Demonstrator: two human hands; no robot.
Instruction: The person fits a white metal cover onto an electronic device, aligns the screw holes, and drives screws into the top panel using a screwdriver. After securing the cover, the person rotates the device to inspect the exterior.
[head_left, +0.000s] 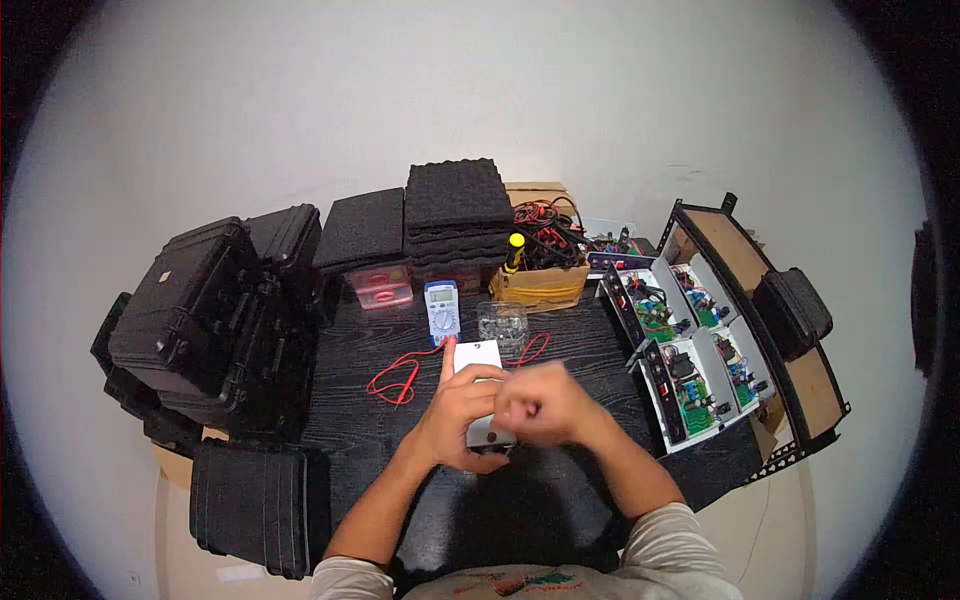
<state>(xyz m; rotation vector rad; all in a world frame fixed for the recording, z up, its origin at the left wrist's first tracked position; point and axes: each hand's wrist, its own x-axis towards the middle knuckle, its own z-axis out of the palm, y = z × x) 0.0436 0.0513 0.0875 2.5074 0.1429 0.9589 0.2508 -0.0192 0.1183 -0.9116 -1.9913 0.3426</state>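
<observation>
My left hand grips a white rectangular box from its left side and underneath, index finger stretched along its edge. My right hand is closed in a fist over the box's near end; what sits inside the fist is hidden. Both hands hover over a dark wooden table. Just beyond the box lie a blue multimeter with red test leads and a clear plastic container.
Black hard cases crowd the table's left side, with another case lower left. Stacked black foam and a cardboard box of cables stand at the back. Open units with circuit boards lie at right.
</observation>
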